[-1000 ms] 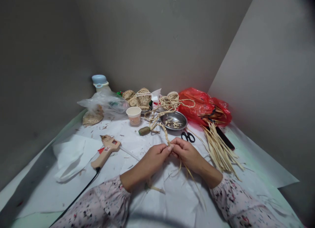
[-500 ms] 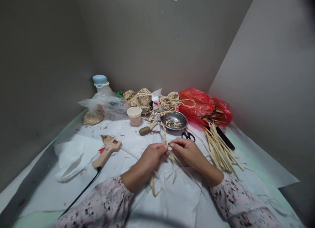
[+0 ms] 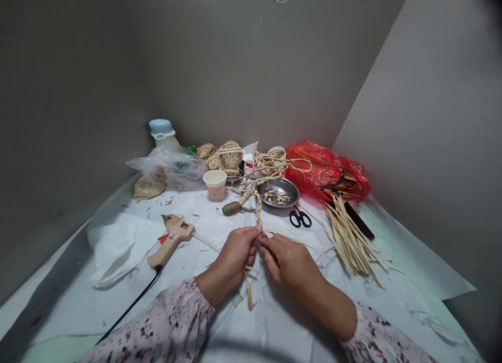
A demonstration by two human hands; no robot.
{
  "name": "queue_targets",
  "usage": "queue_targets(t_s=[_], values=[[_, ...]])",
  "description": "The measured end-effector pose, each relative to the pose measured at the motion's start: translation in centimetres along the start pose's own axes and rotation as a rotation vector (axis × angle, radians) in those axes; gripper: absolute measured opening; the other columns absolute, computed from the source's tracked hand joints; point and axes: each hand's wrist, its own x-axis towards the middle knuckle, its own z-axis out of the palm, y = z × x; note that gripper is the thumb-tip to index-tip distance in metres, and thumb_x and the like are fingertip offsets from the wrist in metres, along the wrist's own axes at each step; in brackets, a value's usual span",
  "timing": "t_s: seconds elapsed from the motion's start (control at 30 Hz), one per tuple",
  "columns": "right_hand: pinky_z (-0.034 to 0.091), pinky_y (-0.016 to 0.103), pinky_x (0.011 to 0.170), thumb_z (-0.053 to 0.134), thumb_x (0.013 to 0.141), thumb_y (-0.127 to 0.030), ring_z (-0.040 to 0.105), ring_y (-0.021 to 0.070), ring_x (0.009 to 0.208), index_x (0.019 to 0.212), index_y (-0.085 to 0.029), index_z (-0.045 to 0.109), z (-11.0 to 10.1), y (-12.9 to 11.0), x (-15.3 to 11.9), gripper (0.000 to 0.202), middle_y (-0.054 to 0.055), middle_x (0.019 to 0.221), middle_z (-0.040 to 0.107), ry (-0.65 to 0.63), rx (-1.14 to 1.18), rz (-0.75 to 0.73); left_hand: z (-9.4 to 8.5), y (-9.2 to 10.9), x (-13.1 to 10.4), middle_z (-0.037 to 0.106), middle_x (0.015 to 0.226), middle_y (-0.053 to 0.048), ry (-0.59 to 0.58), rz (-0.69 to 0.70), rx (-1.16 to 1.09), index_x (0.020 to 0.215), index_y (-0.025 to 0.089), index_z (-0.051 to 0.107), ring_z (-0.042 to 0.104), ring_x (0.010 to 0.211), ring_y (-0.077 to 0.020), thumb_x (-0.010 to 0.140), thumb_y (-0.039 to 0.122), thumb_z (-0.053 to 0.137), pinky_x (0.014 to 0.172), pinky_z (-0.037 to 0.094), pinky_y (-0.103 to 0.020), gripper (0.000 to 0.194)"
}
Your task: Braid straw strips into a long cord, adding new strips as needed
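The braid is held near the middle of the white-covered bench, its worked end gripped between the thumb and fingers of the left hand. The fingertips of the right hand are brought up to the same end, just beside the left thumb; whether a strand is pinched in that grip cannot be told, since the inner side of the fingers is hidden. A pale loose strip is seen hanging below the left hand, and a thin strand is stretched out to the right, past the back of the right hand. Away from the hands, the braid is led up to a tangle of plaited cord, by which a metal bowl holding straw scraps is placed. Black-handled scissors are set just in front of the bowl, and a bundle of straw strips is spread farther right, below a red plastic bag. On the left side, a glue gun is laid down with its cord trailing towards the near edge, and a paper cup is stood upright beyond it, near woven pieces.
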Motion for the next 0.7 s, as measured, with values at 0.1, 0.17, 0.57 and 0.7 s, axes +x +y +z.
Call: queue_targets(t_s=[0.1,0.17,0.57,0.7], values=[[0.045,0.027,0.069,0.050,0.087,-0.019,0.062,0.0174,0.075,0.090,-0.019,0.068,-1.4,-0.1,0.4,0.018,0.006,0.081,0.067,-0.082,0.004,-0.048,-0.1,0.2,0.1,0.028,0.046,0.011,0.021,0.008,0.003,0.072,0.015,0.054,0.018,0.038,-0.0030,0.076,0.044,0.063,0.037,0.011,-0.017,0.031],[0.044,0.026,0.068,0.049,0.090,-0.024,0.061,0.0167,0.074,0.085,-0.020,0.066,-3.2,0.5,1.0,0.019,0.005,0.081,0.067,-0.069,0.004,-0.041,0.0,0.3,0.0,0.028,0.045,0.011,0.024,0.005,-0.001,0.071,0.015,0.053,0.017,0.038,-0.0031,0.075,0.045,0.063,0.037,0.010,-0.017,0.031],[0.048,0.033,0.066,0.057,0.077,-0.021,0.068,0.0301,0.087,0.093,-0.010,0.072,-8.4,9.4,1.8,0.025,0.024,0.098,0.070,-0.394,-0.685,0.784,0.2,0.5,-0.2,0.023,0.046,0.012,-0.002,-0.034,0.076,0.076,0.015,0.055,0.015,0.040,-0.0030,0.077,0.044,0.062,0.038,0.009,-0.017,0.030],[0.047,0.034,0.068,0.055,0.078,-0.019,0.069,0.0288,0.082,0.087,-0.010,0.072,-8.6,9.6,2.3,0.021,0.023,0.090,0.071,-0.309,-0.613,0.793,-0.1,0.4,0.0,0.022,0.048,0.013,-0.028,-0.052,0.043,0.078,0.014,0.056,0.013,0.040,-0.0027,0.077,0.042,0.063,0.038,0.009,-0.016,0.029]])
